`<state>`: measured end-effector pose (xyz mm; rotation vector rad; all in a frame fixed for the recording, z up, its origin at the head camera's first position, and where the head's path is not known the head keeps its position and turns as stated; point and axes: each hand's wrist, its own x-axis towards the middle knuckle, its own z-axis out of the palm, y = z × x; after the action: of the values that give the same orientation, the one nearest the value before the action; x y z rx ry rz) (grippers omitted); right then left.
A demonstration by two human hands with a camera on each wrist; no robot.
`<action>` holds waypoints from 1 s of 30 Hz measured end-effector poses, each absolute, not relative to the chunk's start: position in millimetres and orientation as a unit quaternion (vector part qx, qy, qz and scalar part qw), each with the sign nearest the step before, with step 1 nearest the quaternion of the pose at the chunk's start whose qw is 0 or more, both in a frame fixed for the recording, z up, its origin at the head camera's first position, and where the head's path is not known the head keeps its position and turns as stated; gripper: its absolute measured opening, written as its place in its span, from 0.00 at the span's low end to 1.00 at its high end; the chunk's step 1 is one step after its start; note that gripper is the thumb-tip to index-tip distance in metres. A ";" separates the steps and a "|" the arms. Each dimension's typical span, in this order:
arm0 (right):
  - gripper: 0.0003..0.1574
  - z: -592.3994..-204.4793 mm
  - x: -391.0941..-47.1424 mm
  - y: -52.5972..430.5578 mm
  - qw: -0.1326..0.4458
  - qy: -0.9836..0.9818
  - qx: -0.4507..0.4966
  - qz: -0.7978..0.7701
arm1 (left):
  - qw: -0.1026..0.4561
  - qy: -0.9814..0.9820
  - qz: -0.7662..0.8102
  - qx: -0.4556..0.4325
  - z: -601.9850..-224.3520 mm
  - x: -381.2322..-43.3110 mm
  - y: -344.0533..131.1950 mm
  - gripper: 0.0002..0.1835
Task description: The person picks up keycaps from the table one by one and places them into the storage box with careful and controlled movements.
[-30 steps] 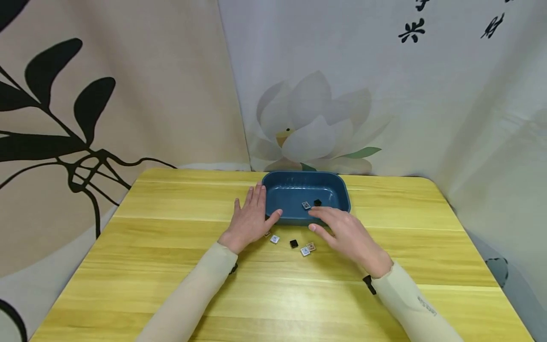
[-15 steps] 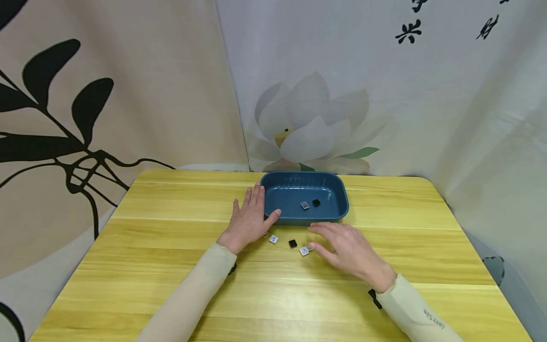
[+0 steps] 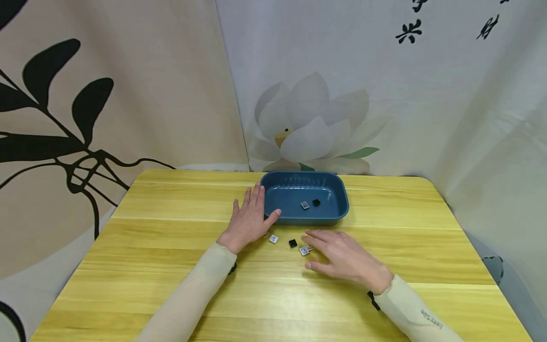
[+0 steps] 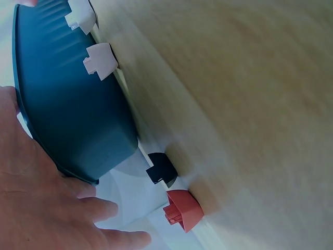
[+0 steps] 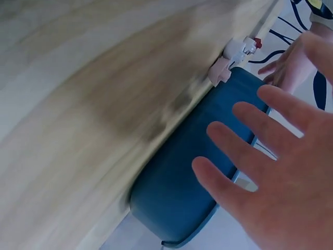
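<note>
Left grip (image 3: pixel 248 223) and right grip (image 3: pixel 345 256) are wide, five keycaps (image 3: pixel 292 243) outside one tray (image 3: pixel 284 197), two inside

Yellowish wood-grain table (image 3: pixel 128 266), rounded far corners. Cloth backdrop (image 3: pixel 427 118) behind it, soft folds. Left section beige, black leafy branch print (image 3: pixel 91 111). Right section paler: big white lotus print (image 3: pixel 309 135) with yellow center (image 3: pixel 280 138), green leaf (image 3: pixel 361 153) lower right, black brush characters (image 3: pixel 409 32) up top.
</note>
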<state>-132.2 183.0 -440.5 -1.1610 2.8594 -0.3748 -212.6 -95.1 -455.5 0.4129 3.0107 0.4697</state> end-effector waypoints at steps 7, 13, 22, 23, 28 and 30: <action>0.45 -444.7 -132.3 178.6 0.076 0.923 -0.360 -0.112 | 0.029 0.977 0.160 0.135 -455.6 -212.9 -95.6 0.53; 0.44 -445.3 -131.8 173.0 0.073 0.926 -0.359 -0.094 | 0.024 0.977 0.162 0.135 -455.8 -212.9 -94.2 0.53; 0.31 -450.1 -133.6 167.6 0.020 0.923 -0.379 -0.064 | 0.023 0.978 0.157 0.133 -455.1 -212.3 -94.3 0.53; 0.30 -450.9 -133.7 167.1 0.015 0.923 -0.380 -0.062 | 0.024 0.978 0.157 0.133 -454.9 -212.1 -94.3 0.53; 0.22 -453.8 -134.0 165.1 -0.010 0.923 -0.380 -0.063 | 0.023 0.978 0.156 0.133 -455.0 -211.8 -94.3 0.53; 0.19 -454.7 -134.1 164.6 -0.017 0.924 -0.376 -0.070 | 0.022 0.978 0.157 0.133 -455.5 -212.2 -94.4 0.53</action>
<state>-134.1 164.6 -454.7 -1.1961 2.9343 -0.2217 -212.2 -94.4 -455.5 0.4122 3.0316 0.4849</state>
